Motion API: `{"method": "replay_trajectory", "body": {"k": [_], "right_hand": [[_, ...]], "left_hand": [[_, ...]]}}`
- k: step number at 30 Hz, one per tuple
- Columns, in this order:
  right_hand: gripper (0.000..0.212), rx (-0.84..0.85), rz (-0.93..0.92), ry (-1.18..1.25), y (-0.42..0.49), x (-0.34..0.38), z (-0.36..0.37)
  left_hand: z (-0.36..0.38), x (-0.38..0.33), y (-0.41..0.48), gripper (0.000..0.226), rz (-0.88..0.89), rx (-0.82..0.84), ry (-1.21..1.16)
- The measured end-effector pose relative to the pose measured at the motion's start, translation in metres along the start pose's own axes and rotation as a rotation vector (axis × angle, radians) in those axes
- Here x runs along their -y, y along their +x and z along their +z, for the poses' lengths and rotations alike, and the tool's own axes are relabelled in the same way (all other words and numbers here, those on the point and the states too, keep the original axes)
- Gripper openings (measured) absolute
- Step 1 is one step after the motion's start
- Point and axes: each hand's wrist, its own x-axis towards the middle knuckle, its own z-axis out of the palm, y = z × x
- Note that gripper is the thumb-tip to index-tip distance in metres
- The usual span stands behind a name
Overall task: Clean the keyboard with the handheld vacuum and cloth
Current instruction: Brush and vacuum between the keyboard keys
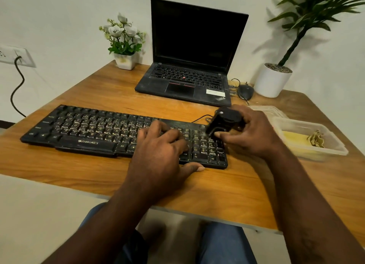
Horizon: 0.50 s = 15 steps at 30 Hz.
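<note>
The keyboard (88,129), black and dusty with pale specks between its keys, is lying across the middle of the frame on the wooden surface (98,90), its long side running from left to right. The handheld vacuum (223,121), a small black unit, is sitting tilted over the number keys at the keyboard's right end, its lower end pointing down at them; whether it is touching the keys is hard to tell. The right hand (250,133) is gripping the vacuum from the right, with its fingers wrapped round the body and its thumb lying along the lower edge. The left hand (160,151) is resting on the keys just left of the number pad, holding nothing, with its fingers loosely bent and its thumb lying on the surface at the keyboard's near edge.

At the right of the frame a clear plastic container (335,145) is holding what looks like a folded yellow cloth (294,141). Behind the keyboard an open laptop (193,46) is showing a dark screen, with a mouse (245,91) just to its right. A small pot of white flowers (123,40) is standing at the upper left of the surface, and a tall green plant in a white pot (271,80) at the upper right. A wall socket (15,55) with a dark cable (16,86) is showing at the far left.
</note>
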Motion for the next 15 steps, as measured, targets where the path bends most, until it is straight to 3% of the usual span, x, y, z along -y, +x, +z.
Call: {"method": "replay_trajectory", "body": {"k": [5,11,15], "right_hand": [[0.045,-0.043,0.040,0.061,-0.004,-0.002,-0.005],[0.033,-0.011,-0.176,-0.086,0.010,0.023,0.043],[0.038,-0.021,-0.064,-0.062,0.005,0.006,0.016]], "left_hand": [[0.001,0.000,0.000,0.072,0.004,-0.010,-0.009],[0.001,0.000,0.000,0.072,0.002,-0.004,-0.009],[0.000,0.000,0.000,0.072,0.002,-0.002,-0.014]]}}
